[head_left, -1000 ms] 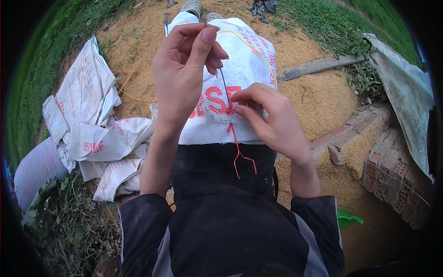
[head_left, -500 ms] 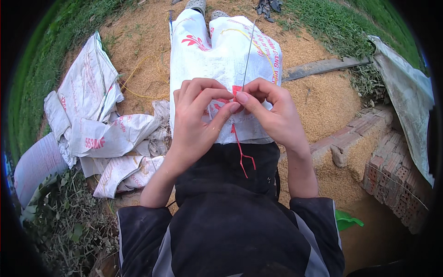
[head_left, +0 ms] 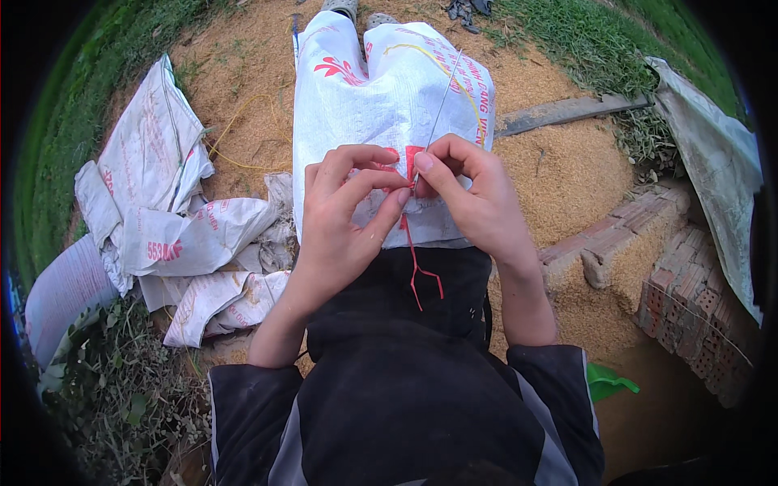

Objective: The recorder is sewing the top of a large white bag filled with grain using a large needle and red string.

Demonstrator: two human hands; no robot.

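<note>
A white woven sack (head_left: 389,105) with red print and a yellow string lies spread over my lap and legs. My right hand (head_left: 478,198) is closed, thumb and forefinger pinching a long thin metal needle (head_left: 447,93) that points up and away over the sack. My left hand (head_left: 340,215) faces it, fingertips and thumb closed on a thin red plastic string (head_left: 412,259). Below my fingers that string hangs down and splits into two ends over my dark clothing. Where string and needle meet, my fingertips partly hide them.
Folded white sacks (head_left: 194,227) lie on the left beside greenery. Grain husks (head_left: 559,186) cover the ground. To the right are a plank (head_left: 567,117), a brick wall (head_left: 685,304), a grey sheet (head_left: 705,154) and a green plastic piece (head_left: 608,382).
The needle's far end has tilted right and downward. The hanging string ends have swung left a little. Both hands stay close together, with small finger movements.
</note>
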